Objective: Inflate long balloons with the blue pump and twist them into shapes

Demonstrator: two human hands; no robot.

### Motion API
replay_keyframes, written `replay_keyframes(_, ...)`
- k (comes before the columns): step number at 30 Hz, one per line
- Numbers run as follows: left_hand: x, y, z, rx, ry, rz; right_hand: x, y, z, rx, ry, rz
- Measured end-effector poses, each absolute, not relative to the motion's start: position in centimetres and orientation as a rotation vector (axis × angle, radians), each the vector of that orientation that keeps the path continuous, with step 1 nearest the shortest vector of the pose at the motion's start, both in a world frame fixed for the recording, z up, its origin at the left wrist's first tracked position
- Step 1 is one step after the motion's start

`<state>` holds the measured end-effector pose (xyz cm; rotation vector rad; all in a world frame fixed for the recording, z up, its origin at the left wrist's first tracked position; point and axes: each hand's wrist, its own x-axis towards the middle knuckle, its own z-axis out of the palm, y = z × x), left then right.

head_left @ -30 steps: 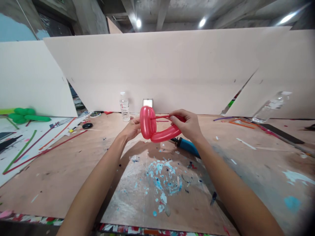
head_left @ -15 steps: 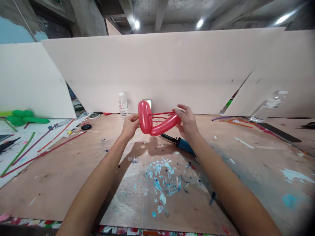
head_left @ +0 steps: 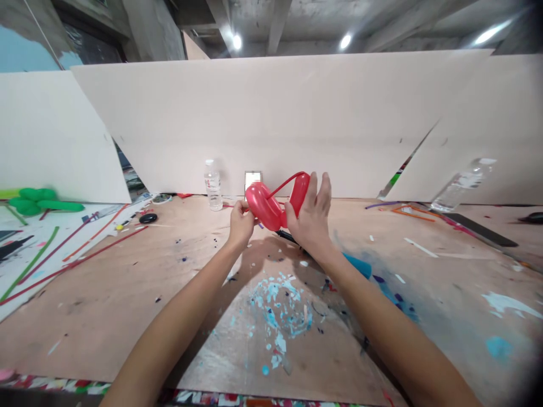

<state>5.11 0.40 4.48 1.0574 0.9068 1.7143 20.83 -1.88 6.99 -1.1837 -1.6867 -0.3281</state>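
Observation:
Both hands are on a red modelling balloon [head_left: 265, 208], held up over the table. It has fat inflated segments meeting low in the middle, and a thin uninflated length arches between them. My left hand [head_left: 241, 227] pinches the balloon's left side, thumb and fingers closed. On the right segment, my right hand [head_left: 313, 217] holds with its thumb in front and its fingers stretched upward alongside. Behind and below lies a balloon pump, its blue barrel [head_left: 357, 264] partly covered by my right forearm.
A clear bottle [head_left: 213, 185] stands at the back near a small white card [head_left: 253, 178]; another bottle [head_left: 464, 183] leans at right. Green balloons [head_left: 36, 202] and uninflated balloon strips lie left. A white board [head_left: 297, 113] stands along the back; paint flecks dot the tabletop [head_left: 127, 333].
The balloon has turned: its left segment now tilts and its right segment points up. My left hand has moved right, bringing the hands closer, and my right hand's fingers now stretch upward.

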Motion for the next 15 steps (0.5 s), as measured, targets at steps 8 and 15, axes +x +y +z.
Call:
replay_keyframes(8, 5.6, 0.8, 3.8, 0.652, 0.626, 1.557, 20.2, -1.2, 6.4, -0.994, -1.568, 0.737)
replay_keyframes(15, 7.4, -1.1, 3.9, 1.050, 0.766, 1.339, 18.1, -1.6, 4.2, -0.579, -1.248, 1.479)
